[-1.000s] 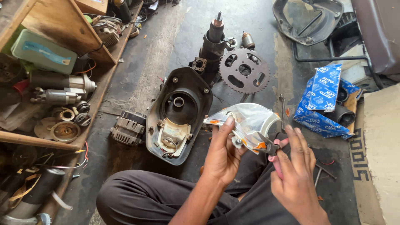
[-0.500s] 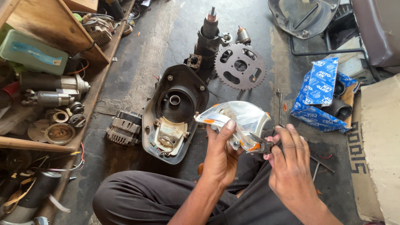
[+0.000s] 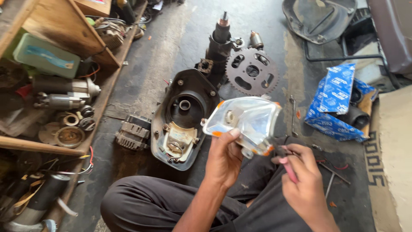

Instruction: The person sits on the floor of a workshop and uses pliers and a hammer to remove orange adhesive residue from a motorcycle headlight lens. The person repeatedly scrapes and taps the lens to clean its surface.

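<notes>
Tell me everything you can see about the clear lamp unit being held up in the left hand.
The lamp unit is a wedge-shaped housing with a clear, shiny lens and a silvery reflector inside, seemingly plastic. Small orange patches show at its corners and lower edge. It is held tilted above the person's lap, lens facing up toward the camera. The left hand grips its lower left edge, thumb on the lens. The right hand, holding a red-handled tool, is at its lower right corner; whether the tool touches it cannot be told.
</notes>
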Tool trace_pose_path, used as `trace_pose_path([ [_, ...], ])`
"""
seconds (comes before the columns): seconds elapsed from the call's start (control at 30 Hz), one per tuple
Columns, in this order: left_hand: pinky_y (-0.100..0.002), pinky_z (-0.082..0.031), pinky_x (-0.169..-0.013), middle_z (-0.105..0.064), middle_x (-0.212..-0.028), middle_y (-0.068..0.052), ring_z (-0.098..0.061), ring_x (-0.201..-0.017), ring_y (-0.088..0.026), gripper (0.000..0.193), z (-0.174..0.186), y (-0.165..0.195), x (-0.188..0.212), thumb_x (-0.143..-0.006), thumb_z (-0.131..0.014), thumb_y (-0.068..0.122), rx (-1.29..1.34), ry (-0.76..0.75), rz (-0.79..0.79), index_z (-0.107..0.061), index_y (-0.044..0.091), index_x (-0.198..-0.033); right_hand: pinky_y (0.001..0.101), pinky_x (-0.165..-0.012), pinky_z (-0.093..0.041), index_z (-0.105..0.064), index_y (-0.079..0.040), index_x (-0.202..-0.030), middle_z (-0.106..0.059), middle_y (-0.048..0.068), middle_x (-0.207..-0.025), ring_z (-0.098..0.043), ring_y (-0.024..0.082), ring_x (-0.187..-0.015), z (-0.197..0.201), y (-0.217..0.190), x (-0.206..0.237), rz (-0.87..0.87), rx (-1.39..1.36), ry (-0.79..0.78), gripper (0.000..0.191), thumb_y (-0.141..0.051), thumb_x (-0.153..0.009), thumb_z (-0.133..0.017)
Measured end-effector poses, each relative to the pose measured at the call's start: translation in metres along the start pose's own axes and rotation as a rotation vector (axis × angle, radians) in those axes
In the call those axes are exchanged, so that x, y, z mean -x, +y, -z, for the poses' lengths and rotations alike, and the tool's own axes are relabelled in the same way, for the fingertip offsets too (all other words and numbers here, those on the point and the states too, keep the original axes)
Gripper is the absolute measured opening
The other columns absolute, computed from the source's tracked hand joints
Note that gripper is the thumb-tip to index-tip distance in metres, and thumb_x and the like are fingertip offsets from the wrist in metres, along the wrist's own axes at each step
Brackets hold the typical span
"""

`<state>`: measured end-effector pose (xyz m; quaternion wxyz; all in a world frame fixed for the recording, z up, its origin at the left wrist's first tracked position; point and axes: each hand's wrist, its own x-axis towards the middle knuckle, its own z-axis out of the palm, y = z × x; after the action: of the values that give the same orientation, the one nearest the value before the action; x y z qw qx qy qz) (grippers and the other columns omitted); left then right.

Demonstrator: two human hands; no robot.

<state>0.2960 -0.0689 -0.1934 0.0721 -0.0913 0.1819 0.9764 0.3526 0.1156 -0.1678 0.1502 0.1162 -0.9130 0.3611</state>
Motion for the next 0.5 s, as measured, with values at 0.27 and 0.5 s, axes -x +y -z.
trace_pose_path([
  [0.27, -0.035, -0.038, -0.119, -0.051, -0.152, -0.015, -0.049, -0.145, -0.025, 0.065, -0.014, 0.021, 0.013, -0.083, -0.061, 0.002, -0.891, -0.249, -0.475, -0.05, -0.002, -0.147, 0.0321, -0.096, -0.051, -0.072, 0.001, -0.106, -0.066, 0.013, -0.122, -0.069, 0.024, -0.11, 0.015, -0.004, 0.012, -0.131, -0.101, 0.067, 0.037, 0.009, -0.072, -0.061],
  [0.5, -0.032, -0.042, -0.115, -0.064, -0.134, -0.014, -0.06, -0.13, -0.022, 0.058, -0.029, 0.03, 0.02, -0.077, -0.056, 0.003, -0.958, -0.304, -0.541, -0.059, -0.004, -0.134, 0.0361, -0.103, -0.051, -0.072, 0.001, -0.105, -0.066, 0.013, -0.124, -0.063, 0.027, -0.116, 0.045, -0.009, 0.001, 0.069, 0.159, 0.11, 0.039, 0.011, -0.07, -0.059],
])
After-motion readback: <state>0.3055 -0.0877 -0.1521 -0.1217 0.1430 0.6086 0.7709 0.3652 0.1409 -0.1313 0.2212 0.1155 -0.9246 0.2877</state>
